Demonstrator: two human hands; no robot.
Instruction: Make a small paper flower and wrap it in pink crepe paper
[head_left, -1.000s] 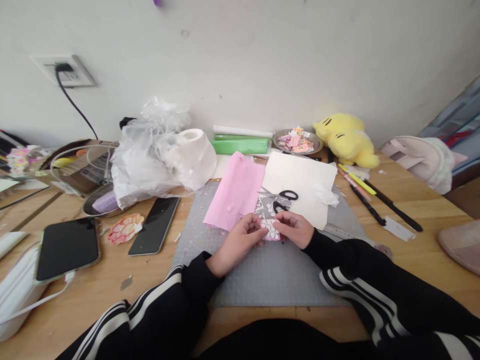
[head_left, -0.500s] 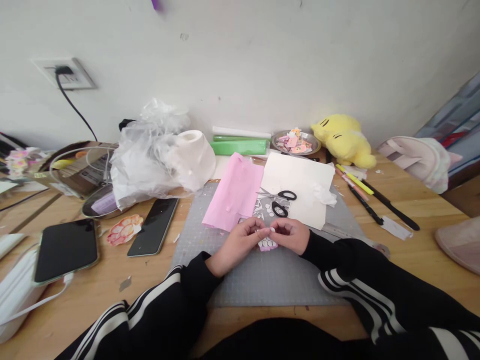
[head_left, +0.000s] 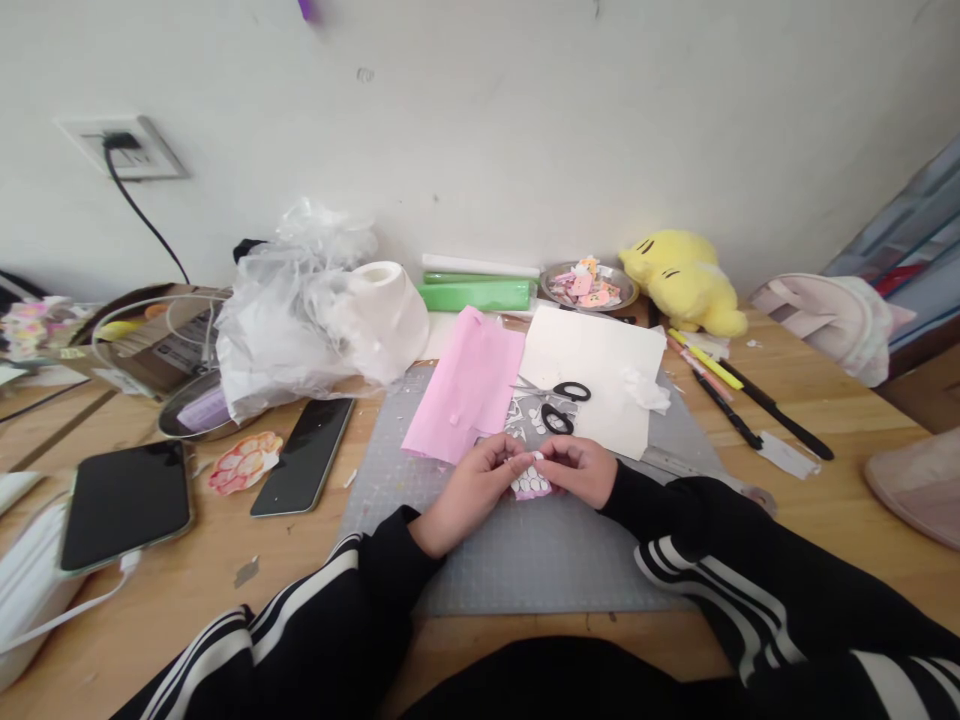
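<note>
Between my two hands is a small paper cutout (head_left: 531, 482), white with rounded black outlines and a pink lower edge. My left hand (head_left: 487, 475) pinches its left side, and my right hand (head_left: 581, 470) pinches its upper right side. The fingertips hide part of it. Just beyond my hands lie black-handled scissors (head_left: 557, 418), resting over white outlined paper scraps (head_left: 525, 412) and a white sheet (head_left: 596, 365). A sheet of pink crepe-like paper (head_left: 465, 385) lies to the left of the scissors. Everything here is over a grey cutting mat (head_left: 555, 570).
A metal ruler (head_left: 690, 467) lies right of my hands. Pens (head_left: 709, 360) and a black knife-like tool (head_left: 787, 420) are farther right. Two phones (head_left: 304, 460) and a flower-like cutout (head_left: 244, 463) lie left. Behind stand a plastic bag (head_left: 277, 320), a dish of cutouts (head_left: 589, 285) and yellow plush toys (head_left: 686, 280).
My fingers have shifted slightly on the paper cutout, and more of its rounded outlines now shows. The view has turned a little; the scissors and papers stay in place.
</note>
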